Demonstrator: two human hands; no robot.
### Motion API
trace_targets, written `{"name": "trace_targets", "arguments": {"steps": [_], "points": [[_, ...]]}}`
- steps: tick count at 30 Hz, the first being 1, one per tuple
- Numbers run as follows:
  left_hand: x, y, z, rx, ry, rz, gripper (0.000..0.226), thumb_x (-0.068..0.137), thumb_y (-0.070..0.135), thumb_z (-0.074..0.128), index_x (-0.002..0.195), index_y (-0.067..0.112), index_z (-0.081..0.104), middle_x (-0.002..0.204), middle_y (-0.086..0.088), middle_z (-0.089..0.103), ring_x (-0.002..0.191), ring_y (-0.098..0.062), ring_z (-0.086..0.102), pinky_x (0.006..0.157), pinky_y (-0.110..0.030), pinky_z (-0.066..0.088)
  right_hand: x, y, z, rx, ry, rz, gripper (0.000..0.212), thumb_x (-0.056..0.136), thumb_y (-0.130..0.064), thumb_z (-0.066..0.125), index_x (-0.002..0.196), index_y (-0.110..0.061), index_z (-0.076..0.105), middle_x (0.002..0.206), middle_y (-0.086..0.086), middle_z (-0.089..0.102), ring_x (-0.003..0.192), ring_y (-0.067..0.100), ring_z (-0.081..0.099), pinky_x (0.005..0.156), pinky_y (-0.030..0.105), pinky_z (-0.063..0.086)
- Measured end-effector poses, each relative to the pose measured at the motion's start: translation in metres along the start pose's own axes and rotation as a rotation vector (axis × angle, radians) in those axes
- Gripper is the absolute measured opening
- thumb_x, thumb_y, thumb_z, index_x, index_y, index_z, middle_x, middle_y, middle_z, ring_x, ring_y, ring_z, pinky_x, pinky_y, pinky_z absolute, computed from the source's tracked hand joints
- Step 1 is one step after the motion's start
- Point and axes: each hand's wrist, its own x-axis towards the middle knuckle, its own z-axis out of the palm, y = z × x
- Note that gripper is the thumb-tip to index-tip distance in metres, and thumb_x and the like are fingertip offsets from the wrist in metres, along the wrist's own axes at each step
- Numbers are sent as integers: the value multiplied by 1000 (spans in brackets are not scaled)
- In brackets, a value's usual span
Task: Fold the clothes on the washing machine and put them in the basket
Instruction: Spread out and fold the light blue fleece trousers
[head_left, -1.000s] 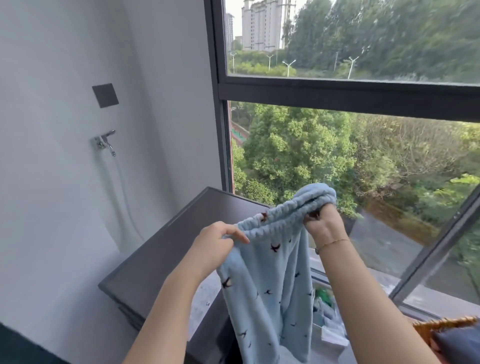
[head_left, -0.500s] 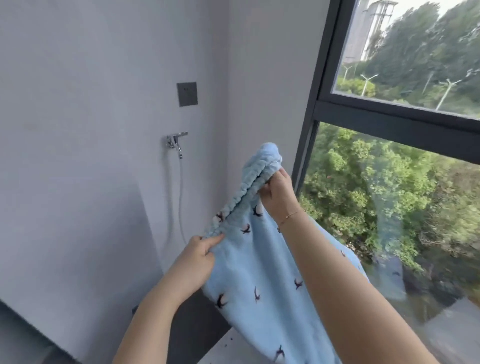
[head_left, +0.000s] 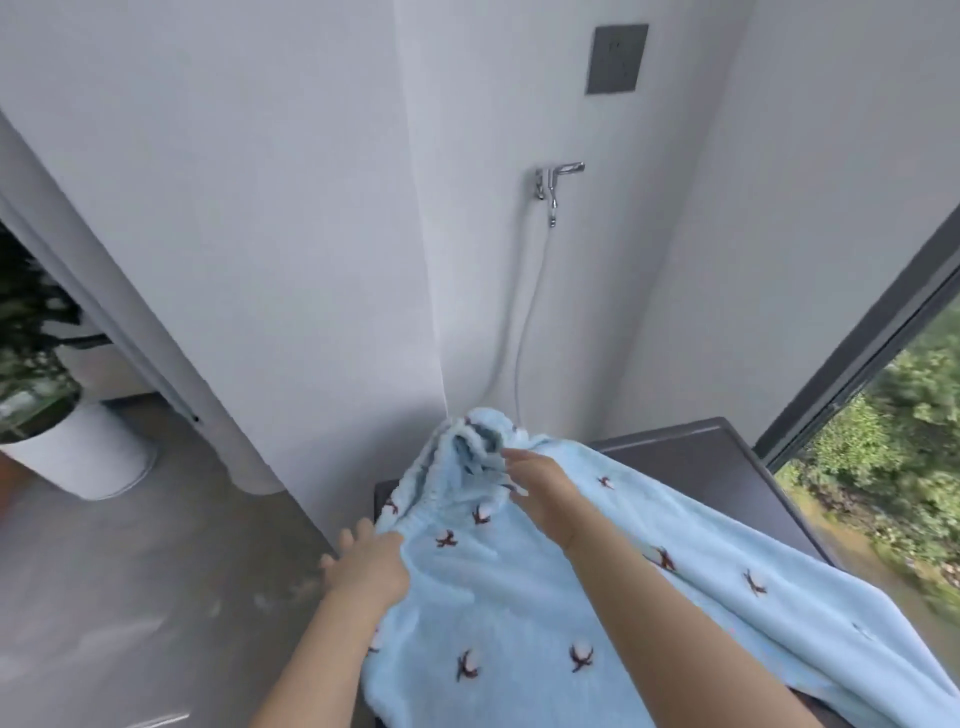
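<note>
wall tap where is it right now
In the head view the wall tap sits upper centre-right on the white wall, below the grey socket plate and above the blue garment.

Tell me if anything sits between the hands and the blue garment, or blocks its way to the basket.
Nothing separates them: the left hand and right hand both grip the light blue fleece garment with small dark bird prints, spread over the dark washing machine top. The basket is out of view, so that path cannot be judged.

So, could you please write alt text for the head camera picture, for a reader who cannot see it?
Two bare hands spread a light blue garment with small dark bird prints over a dark washing machine; the left hand and the right hand both grip its gathered waistband. Behind, a white wall carries a tap.
</note>
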Motion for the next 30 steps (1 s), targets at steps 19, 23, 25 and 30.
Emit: {"name": "trace_targets", "arguments": {"steps": [19,23,25,30], "points": [[68,106,111,94,394,538,68,92,68,9,148,35,28,158,1,24,145,-16,21,114,-52,11,-85,159,-160,-1000,877,57,61,100,-39,24,152,-38,-7,160,0,-17,146,19,-19,116,53,-5],[63,102,123,36,511,447,65,94,64,12,146,32,35,155,-2,32,142,-18,25,114,-50,11,-58,140,-179,-1093,789,-70,62,94,-43,13,154,-32,1,162,3,-7,147,16,-15,118,46,-7],[59,103,129,3,554,380,62,93,62,20,144,31,40,153,-2,35,141,-17,26,114,-50,12,-40,127,-189,-1148,709,-135,68,88,-47,5,154,-31,3,162,3,-6,147,14,-16,117,44,-10],[45,108,148,-99,647,110,64,92,61,21,143,29,42,153,-4,36,141,-19,28,113,-49,8,8,92,-202,-1285,470,-296,59,99,-36,23,154,-32,2,162,0,-10,146,12,-18,119,41,-6]]}}
